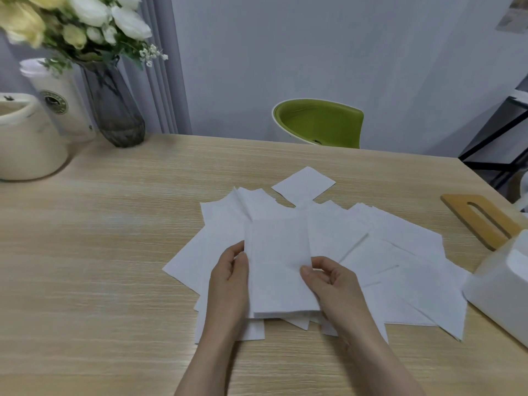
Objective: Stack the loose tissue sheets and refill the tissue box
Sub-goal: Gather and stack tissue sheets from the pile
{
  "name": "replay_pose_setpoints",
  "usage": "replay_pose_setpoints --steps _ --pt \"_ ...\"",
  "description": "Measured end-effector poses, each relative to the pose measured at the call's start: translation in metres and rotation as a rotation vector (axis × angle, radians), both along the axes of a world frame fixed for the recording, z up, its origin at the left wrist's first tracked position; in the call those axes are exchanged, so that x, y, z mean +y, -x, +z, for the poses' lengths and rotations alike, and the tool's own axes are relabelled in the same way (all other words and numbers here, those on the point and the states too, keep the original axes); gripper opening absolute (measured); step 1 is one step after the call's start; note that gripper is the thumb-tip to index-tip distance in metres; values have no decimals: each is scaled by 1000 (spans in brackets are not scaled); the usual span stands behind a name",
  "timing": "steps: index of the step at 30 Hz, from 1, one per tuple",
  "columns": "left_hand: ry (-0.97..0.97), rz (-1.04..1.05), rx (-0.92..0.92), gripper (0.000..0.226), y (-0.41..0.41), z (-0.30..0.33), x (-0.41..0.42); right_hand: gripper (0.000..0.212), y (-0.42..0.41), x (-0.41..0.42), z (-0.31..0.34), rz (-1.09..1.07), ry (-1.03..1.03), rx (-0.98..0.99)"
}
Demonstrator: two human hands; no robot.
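Note:
Several loose white tissue sheets (405,252) lie spread over the middle of the wooden table (100,252), overlapping each other. On top of them sits a small neat stack of tissues (277,267). My left hand (230,281) grips the stack's left edge and my right hand (328,278) pinches its right edge with thumb on top. One single sheet (303,185) lies apart at the far side. The white tissue box (503,287) stands at the right edge, its wooden lid (480,218) with a slot lying on the table behind it.
A grey glass vase (114,110) with white and yellow flowers, a white paper cup (61,101) and a cream rounded container (25,138) stand at the far left. A green chair (318,121) sits beyond the table. A black metal rack (497,132) is at the right.

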State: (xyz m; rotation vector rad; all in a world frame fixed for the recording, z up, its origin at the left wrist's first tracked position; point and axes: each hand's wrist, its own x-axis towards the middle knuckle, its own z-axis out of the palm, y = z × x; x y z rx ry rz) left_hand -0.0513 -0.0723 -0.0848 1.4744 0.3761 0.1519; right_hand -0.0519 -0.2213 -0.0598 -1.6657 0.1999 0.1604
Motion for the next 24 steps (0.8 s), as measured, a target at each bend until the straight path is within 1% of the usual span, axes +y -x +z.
replay_pose_setpoints --steps 3,9,18,21,24 --pt "13 0 -2 30 1 2 0 13 -1 4 -2 15 1 17" --pt "-27 -23 16 33 -1 -1 0 12 0 11 -1 22 4 34" --pt "14 -41 21 32 2 -2 -1 8 3 9 0 12 134 -12" --pt "-4 -31 15 33 3 -3 -1 4 -1 0 -6 -47 260 -53" --pt "-7 -16 5 34 3 -2 -1 9 -6 -15 -11 -136 516 -160"
